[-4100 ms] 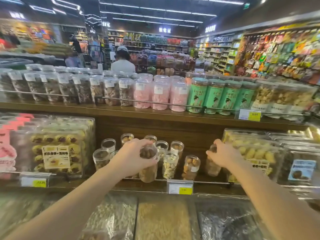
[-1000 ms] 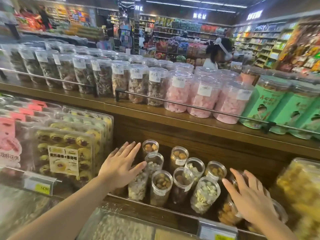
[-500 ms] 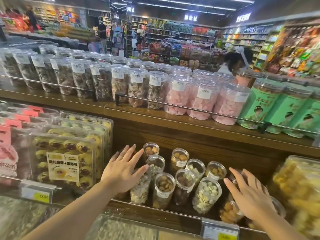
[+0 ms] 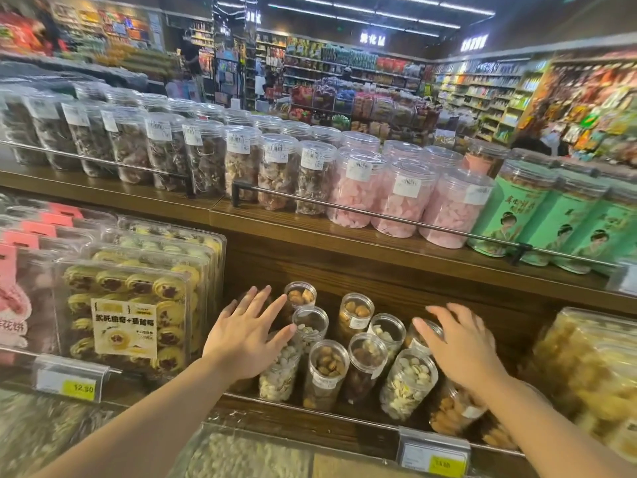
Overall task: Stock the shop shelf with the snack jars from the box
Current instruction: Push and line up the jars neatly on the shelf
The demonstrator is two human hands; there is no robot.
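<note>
Shelf tag point(image 4: 79, 388) reads 12.80 (yellow); left hand point(image 4: 246, 339), right hand point(image 4: 458, 346) open, empty.

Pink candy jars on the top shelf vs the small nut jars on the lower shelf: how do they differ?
The pink candy jars are wider and taller; the small nut jars are slim. The pink candy jars stand behind a metal rail, away from the hands; the small nut jars sit between the left hand and right hand. Both are clear, lidded and labelled.
</note>
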